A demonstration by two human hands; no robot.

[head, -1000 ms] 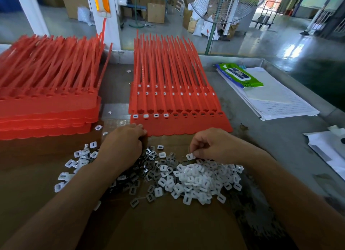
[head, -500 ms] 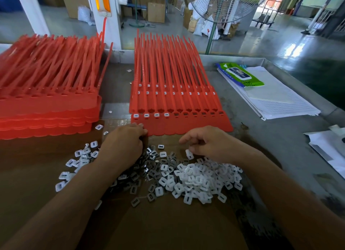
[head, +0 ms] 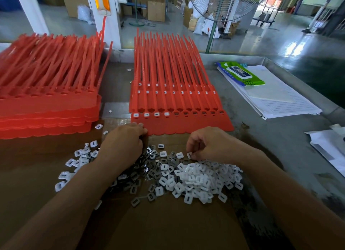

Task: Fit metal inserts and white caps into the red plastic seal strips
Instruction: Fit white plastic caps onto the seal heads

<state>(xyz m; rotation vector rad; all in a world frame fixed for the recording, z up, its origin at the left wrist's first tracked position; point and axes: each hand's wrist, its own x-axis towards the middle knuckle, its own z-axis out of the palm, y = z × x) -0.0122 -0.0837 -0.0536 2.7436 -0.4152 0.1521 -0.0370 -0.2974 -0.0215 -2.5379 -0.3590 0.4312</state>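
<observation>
Four caps seated in the front row so far, and plenty left to go. Far left, a tall stack of red strips [head: 46, 108] sits on the counter [head: 270, 141]; from here I can't tell whether its sockets are filled.

Moving in, my left grip [head: 121, 145] is down on the grey metal inserts [head: 147, 173], fingers curled over, knuckles just short of the near edge of the working sheet of strips [head: 177, 124]. Whether anything is in that grip I can't tell, the fingers hide it.

Now the sheet itself: white caps [head: 146, 114] in the four leftmost front sockets, then six sockets [head: 194, 113] to their right showing dark, no white on them. Inserts look to be in those, though that's too small to call. The two rows further back look capped right across.

Over to my right grip [head: 207, 147]: fingertips clamped together on a single white cap [head: 189, 155], at the far edge of the loose cap pile [head: 199, 179] on the cardboard [head: 168, 221]. By my reckoning this one goes to socket five, which leaves six caps to fit on this row.
</observation>
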